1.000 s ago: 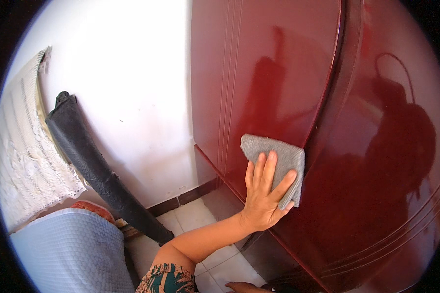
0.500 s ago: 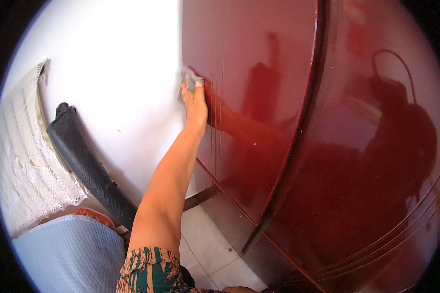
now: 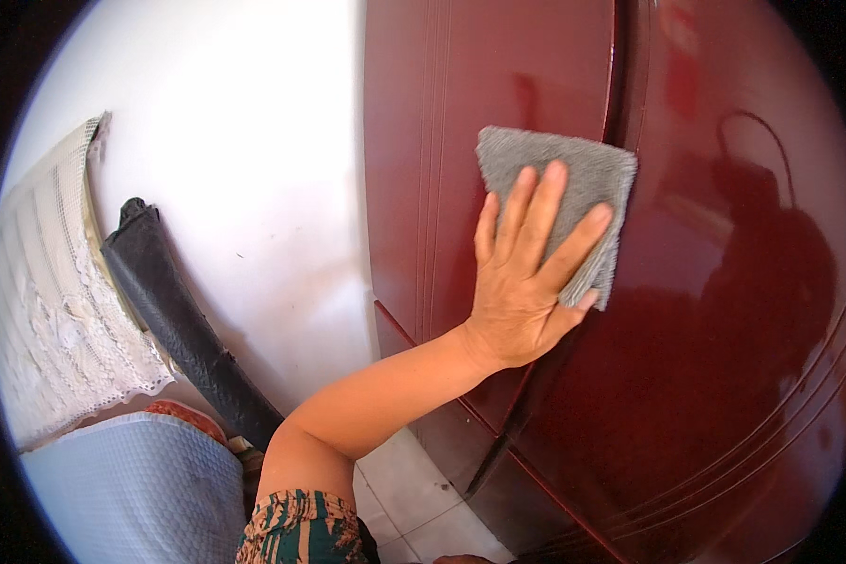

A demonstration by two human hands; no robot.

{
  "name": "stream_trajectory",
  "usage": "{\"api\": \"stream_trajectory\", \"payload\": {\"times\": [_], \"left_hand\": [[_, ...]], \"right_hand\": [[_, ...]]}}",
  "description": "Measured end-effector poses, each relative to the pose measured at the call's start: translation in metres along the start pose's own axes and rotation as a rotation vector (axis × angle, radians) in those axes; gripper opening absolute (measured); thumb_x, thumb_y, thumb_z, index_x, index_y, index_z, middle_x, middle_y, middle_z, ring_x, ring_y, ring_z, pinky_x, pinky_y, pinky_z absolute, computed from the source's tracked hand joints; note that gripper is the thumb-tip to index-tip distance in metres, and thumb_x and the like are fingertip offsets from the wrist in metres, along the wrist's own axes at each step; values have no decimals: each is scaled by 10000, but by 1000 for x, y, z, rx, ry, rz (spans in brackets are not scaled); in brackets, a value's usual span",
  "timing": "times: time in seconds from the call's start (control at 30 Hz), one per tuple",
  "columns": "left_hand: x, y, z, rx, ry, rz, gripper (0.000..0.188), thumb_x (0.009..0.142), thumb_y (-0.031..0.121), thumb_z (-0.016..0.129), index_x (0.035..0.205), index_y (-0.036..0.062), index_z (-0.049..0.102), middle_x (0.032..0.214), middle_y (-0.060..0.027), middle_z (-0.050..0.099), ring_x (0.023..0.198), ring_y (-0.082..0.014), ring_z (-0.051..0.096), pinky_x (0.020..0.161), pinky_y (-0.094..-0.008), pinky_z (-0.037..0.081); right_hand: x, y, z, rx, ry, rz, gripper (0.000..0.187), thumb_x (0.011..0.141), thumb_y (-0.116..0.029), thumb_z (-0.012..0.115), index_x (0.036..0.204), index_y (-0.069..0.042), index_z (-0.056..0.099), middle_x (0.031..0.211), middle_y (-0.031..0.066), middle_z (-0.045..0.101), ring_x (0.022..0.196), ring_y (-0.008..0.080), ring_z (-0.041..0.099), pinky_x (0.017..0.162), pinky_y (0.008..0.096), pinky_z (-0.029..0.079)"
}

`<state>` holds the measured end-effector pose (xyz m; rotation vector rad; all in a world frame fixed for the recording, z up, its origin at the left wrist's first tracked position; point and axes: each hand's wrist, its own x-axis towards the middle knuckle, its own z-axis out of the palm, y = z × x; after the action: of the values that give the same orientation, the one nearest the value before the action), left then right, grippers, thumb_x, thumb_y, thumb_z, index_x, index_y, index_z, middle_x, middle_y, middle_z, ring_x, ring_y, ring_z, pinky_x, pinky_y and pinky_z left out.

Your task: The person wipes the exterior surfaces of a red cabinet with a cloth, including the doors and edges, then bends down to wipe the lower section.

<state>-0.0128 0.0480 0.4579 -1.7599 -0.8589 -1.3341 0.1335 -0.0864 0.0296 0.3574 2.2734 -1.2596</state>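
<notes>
Cloth (image 3: 559,160), grey and folded with its layers showing at the lower right edge, lies flat against the front of a glossy dark-red cabinet (image 3: 714,357), its right side covering part of the dark seam between the cabinet's two doors. The left hand (image 3: 522,268) presses it there, back outward, fingers (image 3: 538,216) straight and spread apart over the cloth rather than curled around it, thumb tip at the cloth's lower right corner. The forearm (image 3: 376,404) slants up to the cabinet from below and to its left, bare below a green-and-tan patterned sleeve (image 3: 301,531). A brown sliver at the lower edge, below the cabinet's doors, is too cut off to identify, so I cannot tell how the right fingers stand. White wall (image 3: 244,122) meets the cabinet's left side. Farther left of the cabinet, a long black roll (image 3: 183,301) leans at a slant beside a cream lace cover (image 3: 66,310), and below that lace is a pale blue quilted cover (image 3: 141,489). Light floor tiles (image 3: 451,531) lie at the cabinet's foot.
</notes>
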Motion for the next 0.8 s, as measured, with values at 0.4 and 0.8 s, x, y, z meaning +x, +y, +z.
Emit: {"api": "stream_trajectory", "payload": {"times": [0.4,0.8], "left_hand": [[89,-108,-25,-34,163,-440,632,966,474,342,1496,151,219,1553,-167,138,1440,-338,98,1141,-514,63],[-7,-176,-30,-161,158,-957,702,985,474,284,1488,14,114,1545,-178,101,1432,-312,99,1159,-409,144]], "right_hand": [[1,-2,-1,-3,-17,-7,608,950,-464,475,1346,-8,400,1220,237,551,1108,379,548,910,470,454],[-4,-4,1,-13,-13,-35,612,952,-467,471,1348,-7,395,1221,234,551,1105,379,549,904,474,458]]}}
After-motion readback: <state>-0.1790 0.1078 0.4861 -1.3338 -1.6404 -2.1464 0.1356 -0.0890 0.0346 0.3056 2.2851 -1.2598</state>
